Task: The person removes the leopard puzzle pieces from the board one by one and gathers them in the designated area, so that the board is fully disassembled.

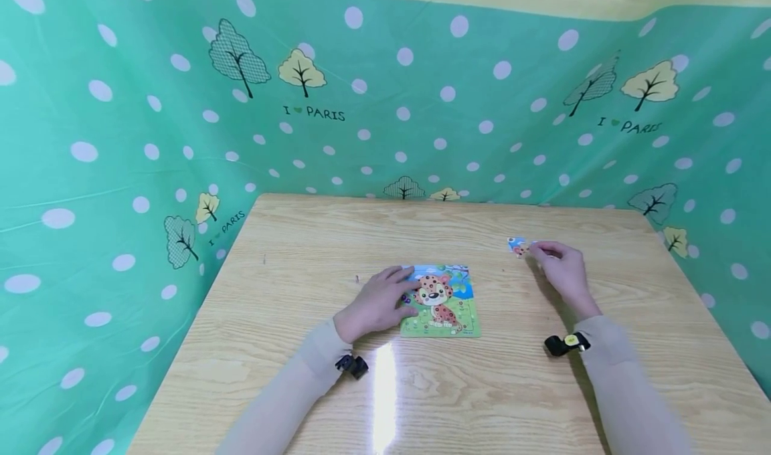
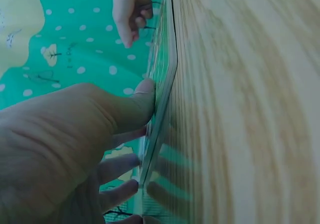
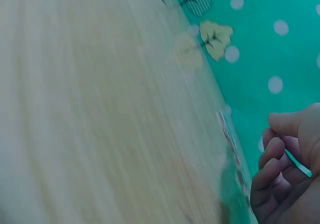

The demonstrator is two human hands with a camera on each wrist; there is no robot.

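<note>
A square jigsaw puzzle board (image 1: 444,308) with a spotted leopard cub on grass lies on the table. My left hand (image 1: 381,301) rests over its left side, fingers spread and thumb near the front left corner. In the left wrist view, the left thumb (image 2: 142,102) touches the board's edge. Farther back on the right lie small printed puzzle pieces (image 1: 519,246), seen nearly edge-on in the right wrist view. My right hand (image 1: 559,262) hovers right beside them, partly covering them. Its fingers are loosely bent, thumb close to the index finger, and no piece shows between them.
The wooden table (image 1: 289,294) carries a bright light reflection near its front. A green dotted cloth (image 1: 421,94) hangs behind and along both sides. Black straps with small devices (image 1: 567,343) sit on both sleeves.
</note>
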